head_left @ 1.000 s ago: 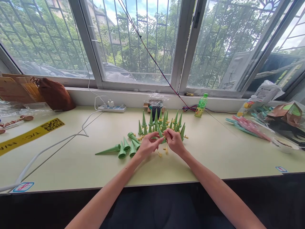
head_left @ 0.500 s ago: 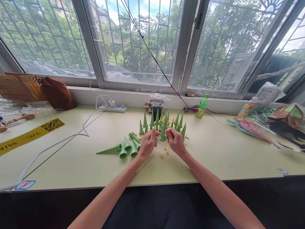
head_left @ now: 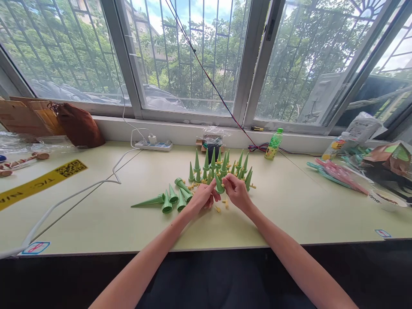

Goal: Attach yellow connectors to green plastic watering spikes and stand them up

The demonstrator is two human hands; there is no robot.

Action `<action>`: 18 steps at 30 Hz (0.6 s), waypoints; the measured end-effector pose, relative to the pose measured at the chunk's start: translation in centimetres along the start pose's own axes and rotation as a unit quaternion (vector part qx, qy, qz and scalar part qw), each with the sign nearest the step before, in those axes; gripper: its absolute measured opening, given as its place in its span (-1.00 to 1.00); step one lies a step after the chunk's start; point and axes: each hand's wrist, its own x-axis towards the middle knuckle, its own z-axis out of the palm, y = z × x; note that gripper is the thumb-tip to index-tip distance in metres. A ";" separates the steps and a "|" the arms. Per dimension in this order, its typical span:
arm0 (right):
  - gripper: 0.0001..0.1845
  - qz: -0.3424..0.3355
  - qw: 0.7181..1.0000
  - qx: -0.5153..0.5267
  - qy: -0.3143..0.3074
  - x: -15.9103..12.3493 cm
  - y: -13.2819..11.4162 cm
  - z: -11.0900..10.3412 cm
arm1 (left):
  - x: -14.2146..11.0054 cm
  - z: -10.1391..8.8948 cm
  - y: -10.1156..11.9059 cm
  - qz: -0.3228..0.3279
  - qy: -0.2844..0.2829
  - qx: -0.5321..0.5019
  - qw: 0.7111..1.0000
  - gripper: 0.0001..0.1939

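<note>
Pale tabletop (head_left: pixel 289 210), roomy front edge (head_left: pixel 225 249), left hand (head_left: pixel 203 195) and right hand (head_left: pixel 237 189) holding 1 green cone (head_left: pixel 219 185)

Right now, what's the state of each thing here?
Held green cone: tilted
Green cones behind it: upright
Leftmost green cone: lying on its side
Nearest yellow peg: lying loose
Green-capped bottle: standing, capped
Power strip: plug inserted
Brown bag: gathered at top

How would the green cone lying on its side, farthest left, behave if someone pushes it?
That cone would probably roll in a curve, as it tapers to a point. It looks light and likely hollow, since the cones beside it show open ends. Its straight, unbent shape suggests it is stiff.
</note>
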 end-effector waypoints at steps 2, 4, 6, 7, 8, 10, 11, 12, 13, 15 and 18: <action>-0.67 0.000 1.000 0.001 -0.003 0.0 0.0 -0.1 | 0.0 -0.1 -0.1 -0.018 -0.006 -0.025 1.000 -0.29; -0.67 0.001 1.000 0.001 -0.005 0.0 0.1 -0.1 | 0.1 -0.1 -0.1 -0.027 -0.008 -0.045 0.999 -0.32; -0.67 0.001 1.000 0.001 -0.007 0.0 0.0 -0.1 | 0.1 -0.1 -0.1 -0.028 -0.001 -0.065 0.998 -0.35; -0.67 0.001 1.000 0.000 -0.008 0.0 0.0 -0.1 | 0.2 -0.1 -0.1 -0.026 0.006 -0.073 0.997 -0.37; -0.67 -0.001 1.000 -0.001 -0.009 0.0 -0.1 -0.1 | 0.2 -0.1 -0.1 -0.025 0.010 -0.080 0.996 -0.39; -0.67 -0.004 1.000 -0.004 -0.010 0.0 -0.2 0.0 | 0.3 -0.2 -0.1 -0.027 0.012 -0.093 0.995 -0.41; -0.66 -0.006 1.000 -0.006 -0.009 0.0 -0.3 0.0 | 0.3 -0.2 -0.1 -0.028 0.009 -0.099 0.995 -0.42; -0.66 -0.007 1.000 -0.009 -0.009 0.1 -0.3 0.0 | 0.3 -0.2 -0.1 -0.028 0.005 -0.104 0.994 -0.43; -0.66 -0.008 1.000 -0.011 -0.008 0.1 -0.4 0.0 | 0.3 -0.2 -0.1 -0.026 0.001 -0.106 0.994 -0.43; -0.66 -0.008 1.000 -0.014 -0.010 0.1 -0.4 -0.1 | 0.3 -0.2 -0.2 -0.016 -0.005 -0.103 0.995 -0.44; -0.66 -0.006 1.000 -0.014 -0.012 0.1 -0.3 -0.1 | 0.2 -0.2 -0.1 0.007 -0.018 -0.085 0.996 -0.42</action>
